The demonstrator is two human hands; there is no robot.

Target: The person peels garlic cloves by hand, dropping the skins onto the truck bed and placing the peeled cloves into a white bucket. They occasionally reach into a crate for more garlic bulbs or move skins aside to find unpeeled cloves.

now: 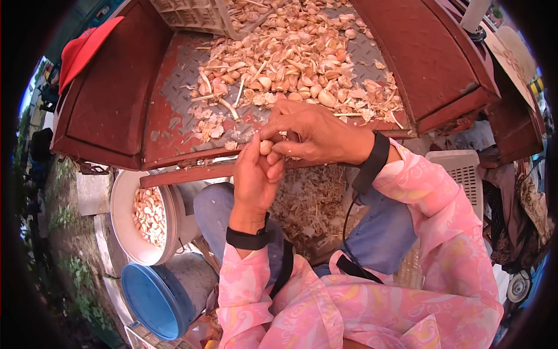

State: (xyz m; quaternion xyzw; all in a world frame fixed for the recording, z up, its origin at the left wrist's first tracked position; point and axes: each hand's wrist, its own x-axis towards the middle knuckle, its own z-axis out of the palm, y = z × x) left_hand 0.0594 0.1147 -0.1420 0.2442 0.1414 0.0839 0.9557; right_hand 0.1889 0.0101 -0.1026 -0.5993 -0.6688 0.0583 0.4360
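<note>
My left hand [258,174] is closed around a pale garlic clove [265,147], which shows between its thumb and fingers. My right hand [314,134] meets it from the right, its fingers bent and pressed together at the clove; whether they pinch a bit of skin is hidden. Both hands are over the front edge of a red metal bed. Just beyond them lies a wide heap of garlic cloves [296,64] with loose skins and dry stems.
A white bucket [121,215] holding peeled cloves stands at the left, above a blue-topped bucket [150,299]. Red side panels [427,52] flank the heap. A plastic crate [195,14] tilts at the top; a white basket [459,168] is at right. Skins litter the ground between my knees.
</note>
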